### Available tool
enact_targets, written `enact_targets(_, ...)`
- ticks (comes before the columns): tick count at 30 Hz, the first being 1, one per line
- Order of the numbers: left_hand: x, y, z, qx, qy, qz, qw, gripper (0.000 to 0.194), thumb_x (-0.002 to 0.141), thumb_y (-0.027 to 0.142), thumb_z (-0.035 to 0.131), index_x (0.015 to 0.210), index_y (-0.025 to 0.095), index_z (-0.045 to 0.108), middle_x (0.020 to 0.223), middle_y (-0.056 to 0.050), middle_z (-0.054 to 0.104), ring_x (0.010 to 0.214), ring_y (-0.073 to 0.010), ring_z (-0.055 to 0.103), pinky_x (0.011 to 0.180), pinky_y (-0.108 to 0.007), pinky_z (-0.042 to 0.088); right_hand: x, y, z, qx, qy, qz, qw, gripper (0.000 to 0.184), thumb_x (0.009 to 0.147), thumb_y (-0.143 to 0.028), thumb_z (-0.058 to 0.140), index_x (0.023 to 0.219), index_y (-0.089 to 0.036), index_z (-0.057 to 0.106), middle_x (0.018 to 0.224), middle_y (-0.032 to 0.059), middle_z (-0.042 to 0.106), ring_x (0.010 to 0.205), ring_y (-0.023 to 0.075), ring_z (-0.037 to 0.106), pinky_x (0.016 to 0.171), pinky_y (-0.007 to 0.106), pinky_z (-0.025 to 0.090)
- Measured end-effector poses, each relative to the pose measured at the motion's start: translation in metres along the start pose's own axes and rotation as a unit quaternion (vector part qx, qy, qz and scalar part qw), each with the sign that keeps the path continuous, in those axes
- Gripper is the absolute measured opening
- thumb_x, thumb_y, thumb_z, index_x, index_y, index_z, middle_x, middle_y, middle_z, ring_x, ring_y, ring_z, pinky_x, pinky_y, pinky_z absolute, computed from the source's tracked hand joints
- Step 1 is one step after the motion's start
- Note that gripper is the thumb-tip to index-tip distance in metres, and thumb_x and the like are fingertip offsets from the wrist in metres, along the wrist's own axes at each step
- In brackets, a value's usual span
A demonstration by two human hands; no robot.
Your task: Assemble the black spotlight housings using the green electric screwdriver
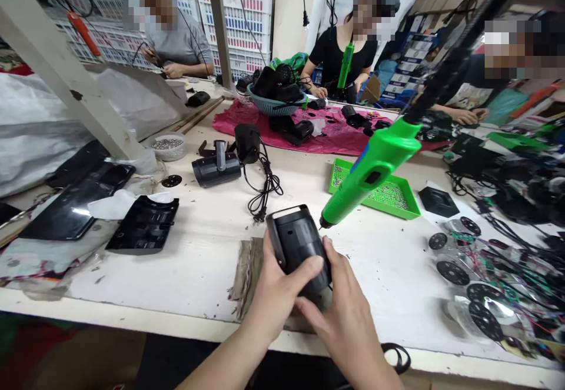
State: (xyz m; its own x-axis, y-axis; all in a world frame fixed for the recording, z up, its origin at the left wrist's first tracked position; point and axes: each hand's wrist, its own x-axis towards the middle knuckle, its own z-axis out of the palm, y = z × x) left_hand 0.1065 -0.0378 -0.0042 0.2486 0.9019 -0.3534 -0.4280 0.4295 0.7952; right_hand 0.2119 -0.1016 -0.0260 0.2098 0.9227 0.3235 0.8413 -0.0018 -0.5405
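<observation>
Near the front edge of the workbench I have a black plastic device housing (300,240) between both hands, tilted above a folded cloth (247,272). My left hand (282,284) grips its left side, with the thumb across the front. Wrapped about the lower right side is my right hand (344,296). A green electric screwdriver (373,169) hangs just above and to the right, its tip close to the housing and touching neither hand. Behind it lies a green tray (395,193) of small screws.
At left lie an open black half-shell (145,225) and a glossy black panel (66,202). Another assembled device (216,169) with a coiled cord (265,184) stands ahead. Loose wired parts (481,290) crowd the right. Co-workers sit across the bench behind a pink cloth (238,122).
</observation>
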Motion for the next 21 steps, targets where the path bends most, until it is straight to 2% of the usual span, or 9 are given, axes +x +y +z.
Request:
enact_targets(3, 0.008, 0.004, -0.008, -0.039, 0.044, -0.040, 0.997, 0.059, 0.067, 0.029, 0.078, 0.120, 0.022, 0.054, 0.102, -0.006, 0.071, 0.098, -0.0241, 0.066, 0.083, -0.033, 0.053, 0.001, 0.002, -0.018, 0.054, -0.035, 0.019, 0.998, 0.070, 0.087, -0.038, 0.055, 0.146, -0.024, 0.020, 0.140, 0.0149, 0.048, 0.122, 0.0293, 0.054, 0.095, 0.049, 0.051)
enact_targets(5, 0.014, 0.005, -0.014, -0.070, 0.076, -0.083, 0.991, 0.041, 0.069, 0.028, 0.075, 0.106, 0.018, 0.062, 0.096, -0.006, 0.073, 0.096, -0.0234, 0.067, 0.081, -0.031, 0.053, 0.001, 0.006, -0.028, 0.079, -0.052, 0.056, 0.994, 0.059, 0.088, -0.041, 0.054, 0.140, -0.025, 0.033, 0.131, 0.0119, 0.057, 0.114, 0.0268, 0.060, 0.090, 0.045, 0.054)
enact_targets(7, 0.017, 0.006, -0.019, -0.086, 0.093, -0.110, 0.986, 0.031, 0.070, 0.028, 0.073, 0.097, 0.015, 0.065, 0.090, -0.007, 0.073, 0.094, -0.0242, 0.068, 0.084, -0.032, 0.053, 0.000, 0.009, -0.035, 0.102, -0.076, 0.092, 0.988, 0.041, 0.089, -0.043, 0.051, 0.126, -0.027, 0.049, 0.117, 0.0082, 0.065, 0.107, 0.0245, 0.063, 0.088, 0.042, 0.054)
enact_targets(9, 0.018, 0.005, -0.023, -0.093, 0.082, -0.120, 0.985, 0.032, 0.068, 0.028, 0.074, 0.095, 0.013, 0.066, 0.088, -0.009, 0.074, 0.095, -0.0262, 0.067, 0.088, -0.035, 0.052, -0.001, 0.010, -0.037, 0.138, -0.115, 0.120, 0.976, 0.029, 0.089, -0.043, 0.050, 0.111, -0.026, 0.058, 0.105, 0.0057, 0.068, 0.100, 0.0232, 0.065, 0.086, 0.041, 0.053)
enact_targets(11, 0.016, 0.002, -0.030, -0.096, 0.052, -0.121, 0.987, 0.038, 0.065, 0.031, 0.076, 0.096, 0.012, 0.066, 0.089, -0.011, 0.074, 0.098, -0.0287, 0.066, 0.091, -0.038, 0.050, -0.002, 0.010, -0.036, 0.185, -0.142, 0.149, 0.961, 0.025, 0.088, -0.043, 0.052, 0.104, -0.025, 0.060, 0.099, 0.0050, 0.069, 0.093, 0.0221, 0.066, 0.084, 0.039, 0.053)
enact_targets(13, 0.011, -0.002, -0.037, -0.089, 0.020, -0.117, 0.989, 0.043, 0.063, 0.033, 0.078, 0.099, 0.012, 0.066, 0.091, -0.011, 0.074, 0.100, -0.0302, 0.065, 0.093, -0.041, 0.049, -0.001, 0.010, -0.034, 0.239, -0.141, 0.181, 0.944, 0.029, 0.086, -0.043, 0.054, 0.108, -0.024, 0.059, 0.100, 0.0060, 0.068, 0.092, 0.0217, 0.066, 0.084, 0.038, 0.053)
enact_targets(16, 0.004, -0.006, -0.044, -0.062, -0.020, -0.101, 0.993, 0.048, 0.060, 0.029, 0.079, 0.105, 0.019, 0.066, 0.094, -0.009, 0.074, 0.099, -0.0310, 0.065, 0.092, -0.044, 0.048, 0.004, 0.010, -0.030, 0.322, -0.116, 0.209, 0.916, 0.045, 0.083, -0.048, 0.058, 0.121, -0.024, 0.053, 0.114, 0.0100, 0.065, 0.102, 0.0242, 0.064, 0.089, 0.041, 0.053)
enact_targets(21, -0.002, -0.006, -0.041, -0.034, -0.122, -0.078, 0.989, 0.062, 0.050, 0.022, 0.083, 0.109, 0.023, 0.065, 0.104, -0.009, 0.072, 0.104, -0.0356, 0.062, 0.093, -0.049, 0.046, 0.021, 0.003, -0.018, 0.446, -0.118, 0.178, 0.869, 0.061, 0.081, -0.053, 0.060, 0.131, -0.023, 0.046, 0.133, 0.0132, 0.055, 0.119, 0.0252, 0.056, 0.101, 0.044, 0.046)
